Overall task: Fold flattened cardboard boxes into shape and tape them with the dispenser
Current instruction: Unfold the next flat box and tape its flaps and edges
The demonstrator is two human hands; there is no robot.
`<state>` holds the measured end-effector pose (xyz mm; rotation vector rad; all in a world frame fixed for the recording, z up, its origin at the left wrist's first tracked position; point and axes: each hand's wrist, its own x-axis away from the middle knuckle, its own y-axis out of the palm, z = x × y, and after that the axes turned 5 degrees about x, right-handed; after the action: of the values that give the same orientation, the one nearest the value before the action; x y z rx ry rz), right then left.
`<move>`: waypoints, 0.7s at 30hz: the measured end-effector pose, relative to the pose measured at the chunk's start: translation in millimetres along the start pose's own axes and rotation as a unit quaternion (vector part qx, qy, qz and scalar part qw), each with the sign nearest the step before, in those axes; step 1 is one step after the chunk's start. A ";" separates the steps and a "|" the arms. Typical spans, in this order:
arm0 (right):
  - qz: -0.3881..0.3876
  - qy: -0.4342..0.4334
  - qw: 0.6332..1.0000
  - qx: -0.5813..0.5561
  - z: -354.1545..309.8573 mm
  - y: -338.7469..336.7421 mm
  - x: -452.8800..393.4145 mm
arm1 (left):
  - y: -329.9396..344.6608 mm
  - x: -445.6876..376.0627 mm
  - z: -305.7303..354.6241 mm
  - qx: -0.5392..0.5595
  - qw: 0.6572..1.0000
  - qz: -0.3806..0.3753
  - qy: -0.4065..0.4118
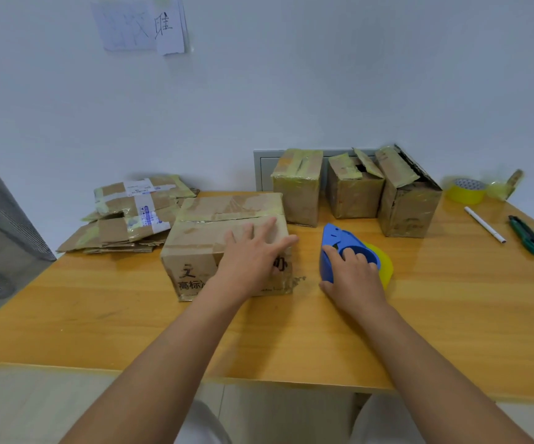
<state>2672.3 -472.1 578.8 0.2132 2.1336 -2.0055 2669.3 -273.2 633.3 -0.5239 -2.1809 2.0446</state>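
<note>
L hand (253, 251) flat, fingers spread on box (227, 245); R hand (352, 270) grips dispenser (345, 251).

Front face of the cardboard box (195, 251): black characters "文" and "高标", partly covered. Wall paper (168, 27): a handwritten character, unclear.
</note>
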 end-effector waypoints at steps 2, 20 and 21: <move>-0.008 0.004 1.000 -0.006 1.9 -0.7 -1.1 | 0.4 -0.2 0.6 -0.002 1.000 0.007 0.017; -0.090 0.036 0.846 -0.524 -62.0 -51.9 -12.0 | -46.5 58.9 -40.9 0.350 0.854 0.358 -0.139; -0.078 0.032 0.865 -0.495 -66.0 -56.2 -11.1 | -39.7 62.9 -40.1 0.376 0.840 0.366 -0.139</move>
<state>2666.0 -409.7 639.6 -0.0694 2.9590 -0.7187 2615.9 -216.6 666.2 -1.0945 -1.0945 3.2716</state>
